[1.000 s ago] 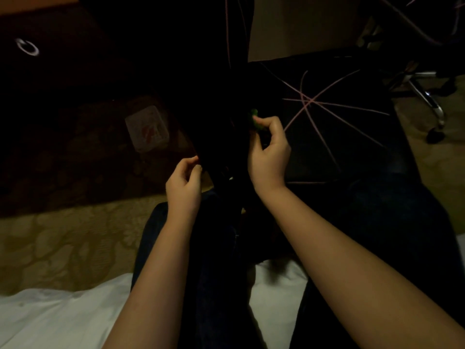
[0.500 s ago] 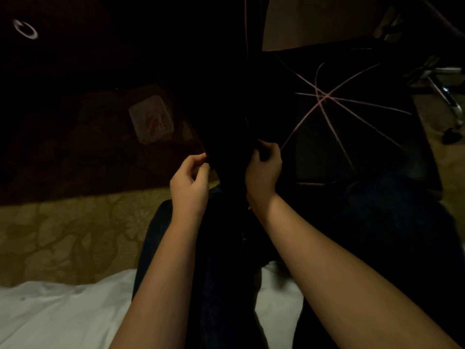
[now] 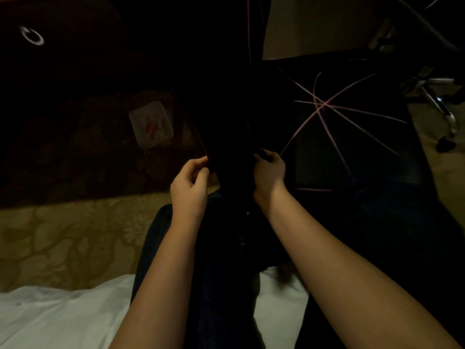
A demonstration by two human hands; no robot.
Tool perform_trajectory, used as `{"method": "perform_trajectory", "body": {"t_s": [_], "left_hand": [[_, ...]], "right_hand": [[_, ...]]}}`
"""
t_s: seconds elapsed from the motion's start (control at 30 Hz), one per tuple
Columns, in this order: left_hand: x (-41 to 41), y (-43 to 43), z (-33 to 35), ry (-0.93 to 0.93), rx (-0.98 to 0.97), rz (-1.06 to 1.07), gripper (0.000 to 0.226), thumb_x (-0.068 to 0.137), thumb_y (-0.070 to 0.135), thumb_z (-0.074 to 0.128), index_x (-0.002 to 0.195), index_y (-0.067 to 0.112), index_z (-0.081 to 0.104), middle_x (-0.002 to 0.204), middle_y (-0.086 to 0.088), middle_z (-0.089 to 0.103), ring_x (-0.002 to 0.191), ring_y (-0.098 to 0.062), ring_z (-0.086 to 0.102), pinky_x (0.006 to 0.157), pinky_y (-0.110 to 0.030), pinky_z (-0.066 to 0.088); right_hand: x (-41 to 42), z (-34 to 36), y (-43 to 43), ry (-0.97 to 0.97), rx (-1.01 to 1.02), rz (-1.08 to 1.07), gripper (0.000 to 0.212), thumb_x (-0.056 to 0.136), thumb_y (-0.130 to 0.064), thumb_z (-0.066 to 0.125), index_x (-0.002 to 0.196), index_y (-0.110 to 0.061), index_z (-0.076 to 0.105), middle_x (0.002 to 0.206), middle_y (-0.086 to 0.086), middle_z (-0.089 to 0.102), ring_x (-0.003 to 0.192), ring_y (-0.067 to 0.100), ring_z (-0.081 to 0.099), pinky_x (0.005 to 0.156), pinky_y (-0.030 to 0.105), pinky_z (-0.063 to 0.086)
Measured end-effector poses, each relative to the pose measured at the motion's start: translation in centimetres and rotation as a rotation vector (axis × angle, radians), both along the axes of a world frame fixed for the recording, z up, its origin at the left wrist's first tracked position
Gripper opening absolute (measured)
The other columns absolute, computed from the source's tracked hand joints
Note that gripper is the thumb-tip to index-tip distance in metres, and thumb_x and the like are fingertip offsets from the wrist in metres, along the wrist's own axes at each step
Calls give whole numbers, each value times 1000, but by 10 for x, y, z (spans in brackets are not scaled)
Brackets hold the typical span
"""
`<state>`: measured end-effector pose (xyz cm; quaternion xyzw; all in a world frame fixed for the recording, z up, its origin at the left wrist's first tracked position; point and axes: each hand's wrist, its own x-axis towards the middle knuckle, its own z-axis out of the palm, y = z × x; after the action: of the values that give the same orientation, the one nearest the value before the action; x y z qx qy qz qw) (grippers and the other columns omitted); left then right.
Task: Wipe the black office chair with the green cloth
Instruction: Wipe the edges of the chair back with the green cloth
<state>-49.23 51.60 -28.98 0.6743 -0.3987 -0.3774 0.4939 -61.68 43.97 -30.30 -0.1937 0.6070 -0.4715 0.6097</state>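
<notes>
gripping the black office chair (image 3: 231,137) edge, left hand (image 3: 189,188) and right hand (image 3: 269,171) both curl their fingers. no green cloth shows; wiping looks unfinished.

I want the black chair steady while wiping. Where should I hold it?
Probably the narrow upright part, pinched at its edges from left and right: it stands slim and vertical, whereas the pink-stitched panel is too broad for a grip.
</notes>
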Motion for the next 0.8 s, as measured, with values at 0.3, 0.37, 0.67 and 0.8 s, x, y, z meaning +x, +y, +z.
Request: {"method": "perform_trajectory", "body": {"t_s": [0.3, 0.37, 0.67, 0.8], "left_hand": [[-4, 1, -1, -12, -24, 13, 27, 99, 15, 52, 106, 41, 60, 102, 18, 65, 82, 14, 61, 69, -6, 48], [-4, 1, -1, -20, -22, 20, 25, 99, 15, 53, 107, 38, 61, 101, 19, 65, 79, 16, 60, 68, -4, 46], [-2, -1, -2, -31, 5, 44, 23, 99, 19, 54, 102, 39, 64, 99, 20, 66, 86, 17, 59, 67, -1, 43], [-2, -2, 0, -34, 7, 40, 22, 99, 18, 54, 103, 37, 64, 100, 19, 66, 90, 16, 59, 71, -2, 44]], "right_hand": [[-20, 44, 12, 186, -247, 6, 16, 94, -3, 55, 102, -15, 61, 104, 5, 66, 99, 18, 64, 87, 26, 53], [-22, 56, 15, 251, -365, -1, 18, 93, -2, 56, 99, -18, 62, 100, -3, 64, 93, 6, 62, 79, 13, 50], [-19, 75, 19, 479, -810, -32, 17, 88, 1, 61, 99, -12, 60, 106, 9, 62, 97, 0, 60, 86, 13, 47], [-9, 51, 24, 533, -801, -125, 14, 90, 3, 56, 102, -5, 56, 108, 11, 58, 98, -8, 55, 87, 9, 42]]}}
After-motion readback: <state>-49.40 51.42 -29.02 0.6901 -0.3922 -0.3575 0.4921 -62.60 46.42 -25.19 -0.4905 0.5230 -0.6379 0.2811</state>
